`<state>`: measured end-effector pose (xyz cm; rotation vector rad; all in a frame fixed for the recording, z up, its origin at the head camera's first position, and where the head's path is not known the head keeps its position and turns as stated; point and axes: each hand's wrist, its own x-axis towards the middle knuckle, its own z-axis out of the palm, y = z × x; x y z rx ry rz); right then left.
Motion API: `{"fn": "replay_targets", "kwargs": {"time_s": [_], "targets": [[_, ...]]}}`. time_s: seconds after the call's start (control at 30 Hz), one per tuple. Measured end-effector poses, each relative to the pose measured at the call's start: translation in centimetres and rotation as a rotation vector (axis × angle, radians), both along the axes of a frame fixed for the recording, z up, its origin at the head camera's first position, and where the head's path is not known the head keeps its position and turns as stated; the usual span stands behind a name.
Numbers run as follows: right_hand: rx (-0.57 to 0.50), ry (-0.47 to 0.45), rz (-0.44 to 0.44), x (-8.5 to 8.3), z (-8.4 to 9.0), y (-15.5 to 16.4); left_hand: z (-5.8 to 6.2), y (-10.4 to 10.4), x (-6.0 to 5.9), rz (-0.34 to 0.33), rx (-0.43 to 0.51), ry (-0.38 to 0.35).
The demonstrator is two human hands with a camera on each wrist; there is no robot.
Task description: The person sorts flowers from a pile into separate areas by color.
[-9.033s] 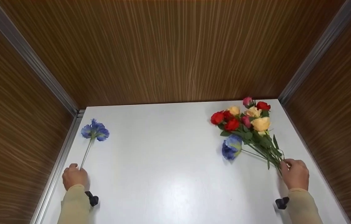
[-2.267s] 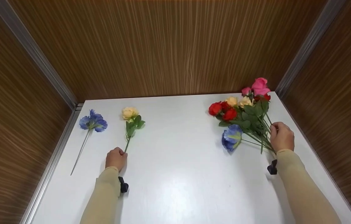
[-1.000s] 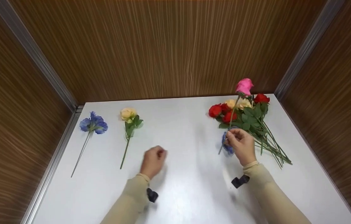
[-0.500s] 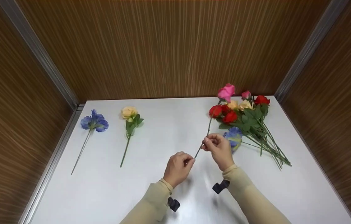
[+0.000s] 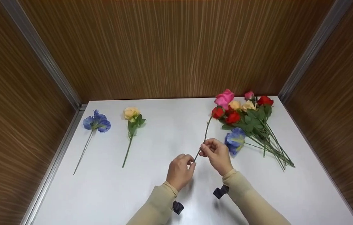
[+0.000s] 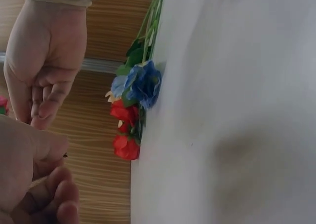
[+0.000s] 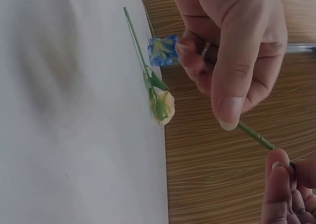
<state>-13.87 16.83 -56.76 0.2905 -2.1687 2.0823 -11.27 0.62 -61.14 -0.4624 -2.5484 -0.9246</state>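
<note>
Above the middle of the table, both hands hold a pink rose (image 5: pixel 224 98) by its long bare stem. My right hand (image 5: pixel 218 156) pinches the stem partway down between thumb and fingers. Near the stem's lower end, my left hand (image 5: pixel 180 171) pinches it with thumb and fingertips. The rose tilts away to the right, its bloom in front of the far flowers. In the right wrist view the green stem (image 7: pixel 256 136) runs from the right hand's thumb to the left hand's fingertips (image 7: pixel 277 160). The left wrist view shows the right hand (image 6: pixel 47 66) beyond the left hand.
On the right lies a pile of red roses (image 5: pixel 233 117), cream roses, a small pink rose (image 5: pixel 249 95) and a blue flower (image 5: pixel 235 140), stems crossing. At left, a cream rose (image 5: pixel 131 113) and another blue flower (image 5: pixel 97 122) lie apart. Wooden panels (image 5: pixel 176 50) enclose the white table.
Left hand released the blue flower, then laid a cream rose beside it. Right hand took the pink rose from the pile to the middle; left hand moved right and now grips its lower stem.
</note>
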Motion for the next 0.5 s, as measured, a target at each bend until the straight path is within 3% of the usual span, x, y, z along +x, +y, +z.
{"fn": "replay_targets", "kwargs": {"time_s": [0.3, 0.5], "targets": [[0.029, -0.008, 0.019, 0.25, -0.16, -0.69, 0.25, 0.21, 0.44, -0.078, 0.095, -0.059], [0.045, -0.055, 0.070, 0.49, -0.35, -0.13, -0.01, -0.34, 0.06, -0.065, 0.102, -0.073]]}}
